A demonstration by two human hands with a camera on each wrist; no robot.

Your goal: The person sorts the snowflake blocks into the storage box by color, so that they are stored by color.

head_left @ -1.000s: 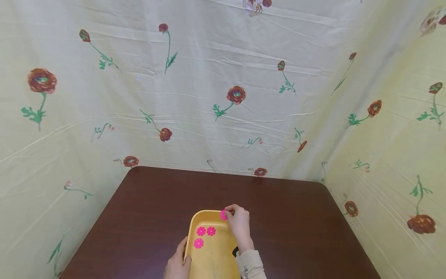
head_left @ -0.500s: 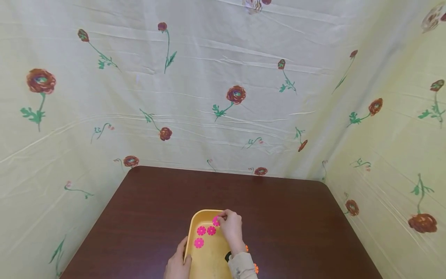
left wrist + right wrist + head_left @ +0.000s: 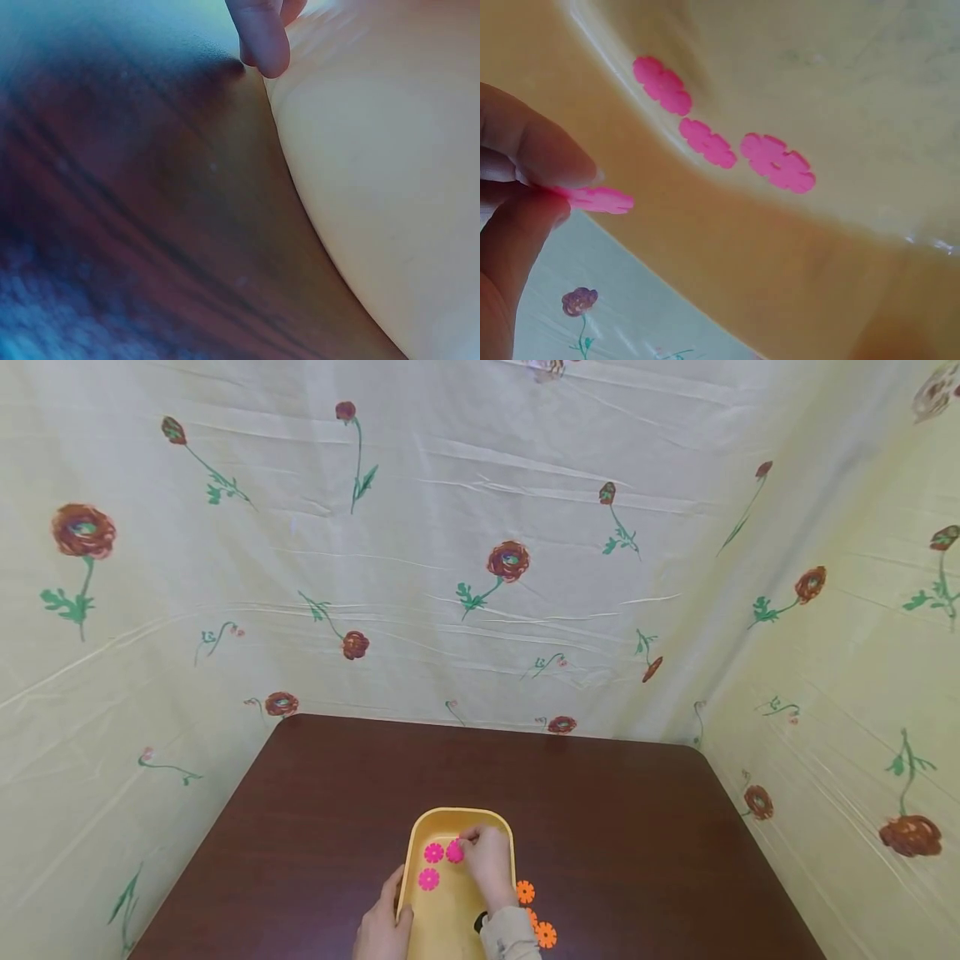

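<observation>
Now I am at the placing step: my right hand [image 3: 487, 860] pinches one pink flower-shaped plastic disc [image 3: 594, 199] between thumb and fingertip [image 3: 544, 154], and holds it low over the shallow yellow plastic tray [image 3: 461, 817], just beside the other pink discs. From the right wrist view the held disc is flat and level, not yet touching the tray floor, with three pink flower discs [image 3: 727, 154] lying on the floor in a short row. My left hand [image 3: 384, 927] grasps the near left rim of the tray with thumb on the edge, and its grip keeps the tray steady on the dark brown wooden desk [image 3: 337, 793]. Some orange flower-shaped discs [image 3: 534, 914] lie on the desk just to the right of the tray.

I judge the next move needs a small lowering until the disc meets the floor beside the row, then an opening of the pinch without flicking it. The disc is thin and light, so it may stick to the finger.
</observation>
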